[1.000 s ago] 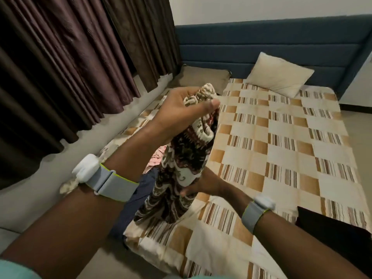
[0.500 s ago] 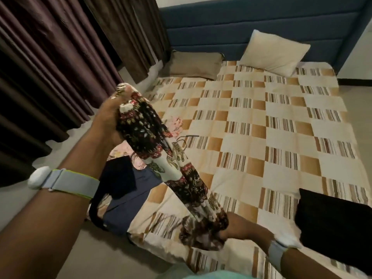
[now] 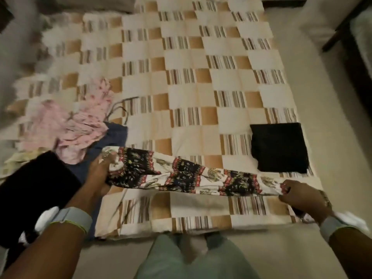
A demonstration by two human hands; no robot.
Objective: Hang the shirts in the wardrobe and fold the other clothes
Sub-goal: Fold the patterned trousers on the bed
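Gripping patterned trousers by opposite ends: left hand, right hand, over bed.

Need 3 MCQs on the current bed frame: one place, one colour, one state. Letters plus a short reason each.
1. Where does the folded black garment lie?
A. on the bed's right side, apart from the patterned garment
B. on the floor
C. under the pink clothes

2. What colour are the crumpled clothes at the left of the bed?
A. green
B. pink
C. orange

3. How is the patterned garment held?
A. draped over one shoulder
B. lying untouched
C. stretched lengthwise, one hand gripping each end

Answers:
1. A: it sits flat on the checked cover, beyond the garment, with cover showing between them.
2. B: the heap is pale pink with a small print.
3. C: the left hand grips one end and the right hand pinches the other, low over the bed's near edge.
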